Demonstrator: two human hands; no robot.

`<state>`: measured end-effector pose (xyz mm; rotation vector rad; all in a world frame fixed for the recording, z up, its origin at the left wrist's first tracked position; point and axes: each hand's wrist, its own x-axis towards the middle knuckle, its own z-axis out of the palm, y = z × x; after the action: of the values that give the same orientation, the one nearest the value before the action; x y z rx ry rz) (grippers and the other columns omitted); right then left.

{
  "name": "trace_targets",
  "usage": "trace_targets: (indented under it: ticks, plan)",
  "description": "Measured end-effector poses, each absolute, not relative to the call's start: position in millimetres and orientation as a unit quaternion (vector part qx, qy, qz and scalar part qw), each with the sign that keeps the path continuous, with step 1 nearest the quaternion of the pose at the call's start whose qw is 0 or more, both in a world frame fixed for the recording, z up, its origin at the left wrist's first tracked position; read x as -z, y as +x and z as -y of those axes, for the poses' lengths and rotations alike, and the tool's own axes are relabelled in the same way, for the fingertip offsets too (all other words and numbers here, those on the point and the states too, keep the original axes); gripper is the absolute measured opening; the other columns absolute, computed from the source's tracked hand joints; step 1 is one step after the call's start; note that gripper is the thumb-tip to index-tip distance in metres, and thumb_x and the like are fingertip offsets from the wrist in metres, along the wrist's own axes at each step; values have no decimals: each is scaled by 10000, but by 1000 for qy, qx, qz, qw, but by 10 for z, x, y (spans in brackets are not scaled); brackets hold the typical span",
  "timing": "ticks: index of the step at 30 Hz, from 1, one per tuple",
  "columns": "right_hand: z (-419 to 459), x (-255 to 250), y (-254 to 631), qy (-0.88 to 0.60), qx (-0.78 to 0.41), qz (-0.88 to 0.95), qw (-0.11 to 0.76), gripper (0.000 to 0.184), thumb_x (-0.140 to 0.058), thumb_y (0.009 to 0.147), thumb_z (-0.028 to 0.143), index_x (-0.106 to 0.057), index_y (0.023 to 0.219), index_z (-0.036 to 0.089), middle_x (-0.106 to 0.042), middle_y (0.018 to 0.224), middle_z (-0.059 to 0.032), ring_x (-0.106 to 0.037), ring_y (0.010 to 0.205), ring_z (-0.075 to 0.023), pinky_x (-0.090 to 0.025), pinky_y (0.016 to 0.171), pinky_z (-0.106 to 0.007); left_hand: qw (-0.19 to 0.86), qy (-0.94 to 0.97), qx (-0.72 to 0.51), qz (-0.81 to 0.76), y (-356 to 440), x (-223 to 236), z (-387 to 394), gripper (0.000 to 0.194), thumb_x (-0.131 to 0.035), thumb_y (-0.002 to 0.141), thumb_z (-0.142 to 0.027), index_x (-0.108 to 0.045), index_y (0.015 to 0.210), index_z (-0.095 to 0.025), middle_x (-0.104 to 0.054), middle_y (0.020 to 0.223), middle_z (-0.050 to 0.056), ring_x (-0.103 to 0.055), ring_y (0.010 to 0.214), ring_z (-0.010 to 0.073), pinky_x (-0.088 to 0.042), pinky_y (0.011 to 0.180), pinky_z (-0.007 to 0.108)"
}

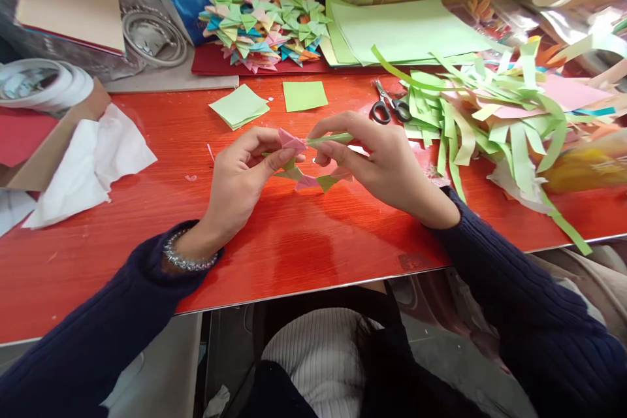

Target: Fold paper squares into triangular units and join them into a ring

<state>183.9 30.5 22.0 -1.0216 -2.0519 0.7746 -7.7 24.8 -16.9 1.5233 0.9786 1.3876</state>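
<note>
Extending left hand (240, 176) in from lower left of the frame, thumb uppermost, fingers narrowed to a pinch on a pink folded piece (292, 140). Extending right hand (385, 157) in from right of center, back of hand upward, fingers pinching a slim green folded piece (337, 138), tip at the pink one. Wearing navy knit sleeves (127, 304) and, at left wrist, a silver bracelet (190, 256).

Holding a folded-paper chain (307, 181) at center of frame, between and below both hands. Curving in an arc, alternating pink and green, corners pointed; partly hidden by fingers. Cannot tell whether touching the worktop (294, 255), glossy red.

Noted just above the hands: green square sheet (304, 96), pale-green stack (238, 106) to its left, black-handled scissors (381, 112) to its right. Noted upper center: multicolored spiky paper ornaments (249, 32) beside large green sheets (406, 29). Noted at right: tangled paper strips (519, 130). Noted at left: white tissue (81, 166) below white rolls (76, 88).
</note>
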Motion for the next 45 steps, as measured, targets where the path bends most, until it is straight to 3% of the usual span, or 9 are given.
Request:
trace_targets:
  ticks: [9,24,40,45]
  plan:
    - [-279,-234,1816,-395,-268,805,353,178,-517,940,212,-661,1013,137,-683,860,-20,-674,709,-92,-531,649,-197,420,615,-563,-359,-70,188,-252,56,-669,853,-214,-671,906,-232,-708,877,-19,-715,849,154,-619,738,290]
    - [-277,-213,1827,-376,-190,836,352,221,-475,968,237,-670,1016,145,-694,831,-7,-669,681,-79,-523,633,-192,415,615,-569,-356,-68,197,-249,60,-675,849,-214,-669,908,-224,-704,879,-16,-710,821,142,-620,737,285]
    - [-278,-233,1830,-400,-196,834,327,218,-468,967,252,-663,1027,173,-678,851,-24,-660,711,-110,-507,663,-234,386,626,-538,-413,-54,131,-186,71,-660,860,-282,-670,913,-235,-714,894,-8,-710,846,158,-608,806,323]
    - [-287,-220,1845,-368,-213,846,321,221,-432,981,221,-633,1051,160,-670,966,-36,-623,696,-80,-506,704,-229,376,644,-511,-428,-78,96,-146,103,-655,863,-300,-700,933,-240,-738,908,-11,-715,863,167,-603,824,313]
